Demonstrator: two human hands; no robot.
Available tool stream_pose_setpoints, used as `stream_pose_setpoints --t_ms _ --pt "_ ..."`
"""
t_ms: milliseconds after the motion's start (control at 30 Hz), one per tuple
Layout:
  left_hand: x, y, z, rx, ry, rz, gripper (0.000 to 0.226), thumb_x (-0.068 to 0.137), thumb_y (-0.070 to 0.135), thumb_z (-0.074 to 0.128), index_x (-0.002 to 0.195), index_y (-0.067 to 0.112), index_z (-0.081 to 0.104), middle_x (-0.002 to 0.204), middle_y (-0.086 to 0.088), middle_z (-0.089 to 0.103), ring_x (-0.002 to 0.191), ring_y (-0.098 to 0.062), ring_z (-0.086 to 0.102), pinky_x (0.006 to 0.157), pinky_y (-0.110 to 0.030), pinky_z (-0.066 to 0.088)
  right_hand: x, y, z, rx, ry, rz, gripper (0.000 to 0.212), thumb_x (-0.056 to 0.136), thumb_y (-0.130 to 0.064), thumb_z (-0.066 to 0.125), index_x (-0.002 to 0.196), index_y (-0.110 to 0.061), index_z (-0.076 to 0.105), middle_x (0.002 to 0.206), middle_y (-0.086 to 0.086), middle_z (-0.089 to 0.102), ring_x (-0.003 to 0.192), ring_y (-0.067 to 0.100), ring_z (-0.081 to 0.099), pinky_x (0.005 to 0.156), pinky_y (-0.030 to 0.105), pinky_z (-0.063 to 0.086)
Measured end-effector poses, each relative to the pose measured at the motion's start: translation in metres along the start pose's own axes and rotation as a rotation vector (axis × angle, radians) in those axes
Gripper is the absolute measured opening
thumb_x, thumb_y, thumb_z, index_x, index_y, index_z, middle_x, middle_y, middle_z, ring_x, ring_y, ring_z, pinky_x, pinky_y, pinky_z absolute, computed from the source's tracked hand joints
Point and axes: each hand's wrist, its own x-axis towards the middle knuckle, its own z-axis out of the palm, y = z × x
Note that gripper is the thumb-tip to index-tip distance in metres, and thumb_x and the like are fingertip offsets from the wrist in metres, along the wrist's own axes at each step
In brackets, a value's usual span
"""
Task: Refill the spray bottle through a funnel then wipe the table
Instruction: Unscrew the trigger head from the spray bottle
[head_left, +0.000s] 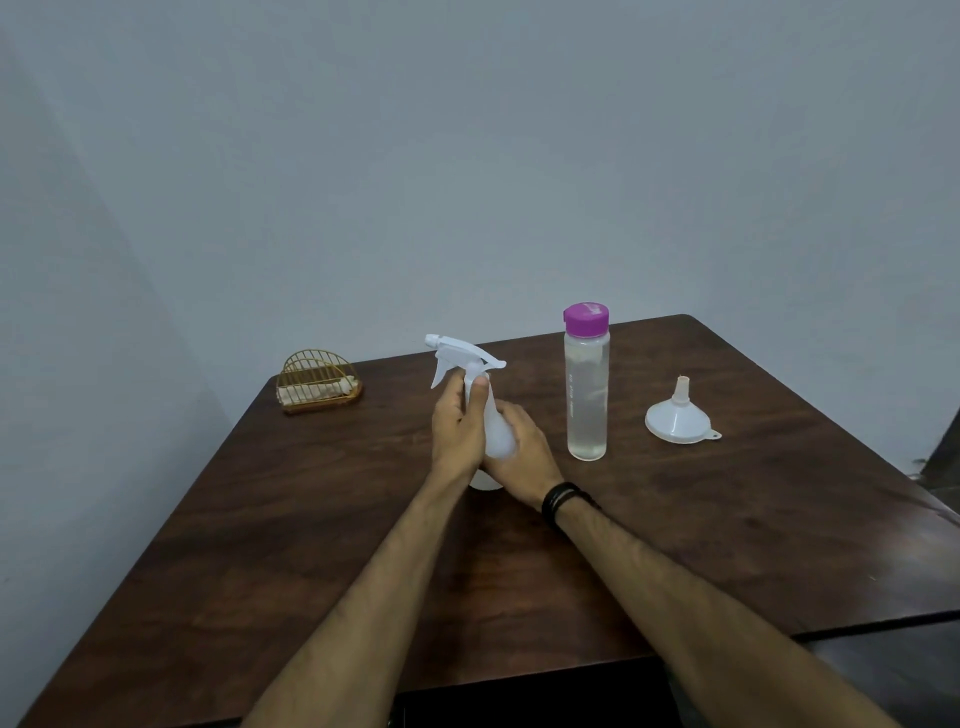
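A white spray bottle (497, 431) stands upright near the middle of the dark wooden table (311, 519), its trigger head pointing left. My left hand (460, 426) grips its neck just under the trigger head. My right hand (519, 457) wraps around the lower body from the right; a black band sits on that wrist. To the right stands a clear water bottle (587, 395) with a purple cap, holding clear liquid. Further right a white funnel (679, 418) rests upside down, spout up.
A gold wire napkin holder (318, 382) with pale folded tissues sits at the table's back left corner. A grey wall rises behind the table. The table's right edge drops off near a dark area at the far right.
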Motion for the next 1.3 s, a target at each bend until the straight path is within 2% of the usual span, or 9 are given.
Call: stream_pose_setpoints --t_ms 233,400,500,633,833,967,1067,1200,1300 --pt "0.001 0.004 0.011 0.001 0.173 -0.041 0.009 0.090 0.034 0.071 0.096 0.027 0.070 0.089 0.012 0.072 0.085 -0.002 0.068 0.073 -0.019 0.053 0.001 0.000 0.000 -0.051 0.060 0.002 0.075 0.064 -0.048 0.077 0.131 -0.024 0.053 0.123 -0.006 0.056 0.113 0.011 0.057 0.094 0.038 0.054" --pt "0.001 0.015 0.019 -0.068 0.368 -0.114 0.041 0.063 0.037 0.093 0.092 0.020 0.068 0.089 0.014 0.070 0.084 -0.001 0.068 0.074 -0.020 0.056 -0.001 0.001 -0.001 -0.146 0.099 -0.005 0.075 0.063 -0.043 0.080 0.129 -0.020 0.053 0.125 -0.005 0.048 0.112 0.013 0.054 0.094 0.039 0.052" --pt "-0.001 0.011 0.020 -0.064 0.292 -0.114 0.041 0.071 0.041 0.087 0.101 0.022 0.065 0.096 0.015 0.068 0.091 0.001 0.067 0.080 -0.020 0.055 0.001 0.002 -0.002 -0.206 0.124 -0.006 0.074 0.065 -0.042 0.082 0.129 -0.019 0.053 0.125 -0.003 0.048 0.111 0.013 0.053 0.095 0.037 0.052" --pt "0.000 0.001 0.012 -0.100 0.016 -0.036 0.012 0.098 0.028 0.061 0.105 0.028 0.071 0.096 0.013 0.072 0.090 0.004 0.066 0.078 -0.018 0.052 0.000 -0.001 -0.002 -0.208 0.149 -0.003 0.080 0.057 -0.063 0.066 0.125 -0.022 0.056 0.119 -0.006 0.048 0.106 0.011 0.055 0.090 0.036 0.054" --pt "0.004 -0.001 0.009 -0.100 0.244 -0.086 0.037 0.069 0.029 0.091 0.096 0.018 0.069 0.096 0.005 0.074 0.093 -0.007 0.070 0.080 -0.025 0.057 0.001 0.001 -0.003 -0.205 0.136 -0.008 0.080 0.060 -0.055 0.081 0.128 -0.022 0.053 0.125 -0.004 0.047 0.113 0.014 0.052 0.095 0.037 0.050" --pt "0.005 0.003 0.012 -0.137 0.120 -0.143 0.022 0.084 0.031 0.078 0.104 0.024 0.072 0.096 0.012 0.073 0.093 -0.001 0.069 0.082 -0.025 0.055 0.001 -0.001 -0.003 -0.202 0.144 -0.002 0.078 0.063 -0.051 0.084 0.128 -0.022 0.053 0.124 -0.004 0.048 0.112 0.013 0.053 0.094 0.034 0.051" --pt "0.003 0.001 0.012 -0.064 0.103 -0.084 0.007 0.087 0.029 0.075 0.092 0.025 0.075 0.085 0.009 0.074 0.082 -0.002 0.069 0.077 -0.032 0.058 0.002 0.001 -0.002 -0.171 0.144 0.008 0.077 0.063 -0.048 0.085 0.128 -0.021 0.053 0.126 -0.003 0.047 0.112 0.016 0.056 0.093 0.040 0.053" --pt "0.008 0.009 0.014 -0.017 0.290 -0.113 0.038 0.064 0.037 0.092 0.088 0.017 0.071 0.086 0.006 0.073 0.081 -0.007 0.069 0.072 -0.027 0.058 0.003 0.002 -0.003 -0.156 0.120 0.021 0.083 0.062 -0.049 0.084 0.132 -0.023 0.049 0.131 -0.004 0.047 0.115 0.015 0.054 0.095 0.039 0.052" --pt "0.010 0.013 0.015 -0.030 0.200 -0.183 0.039 0.072 0.040 0.086 0.100 0.019 0.071 0.094 0.008 0.073 0.089 -0.006 0.068 0.074 -0.023 0.056 0.003 0.002 -0.002 -0.156 0.115 0.037 0.084 0.062 -0.052 0.083 0.133 -0.025 0.047 0.130 -0.005 0.050 0.116 0.012 0.053 0.095 0.036 0.051"
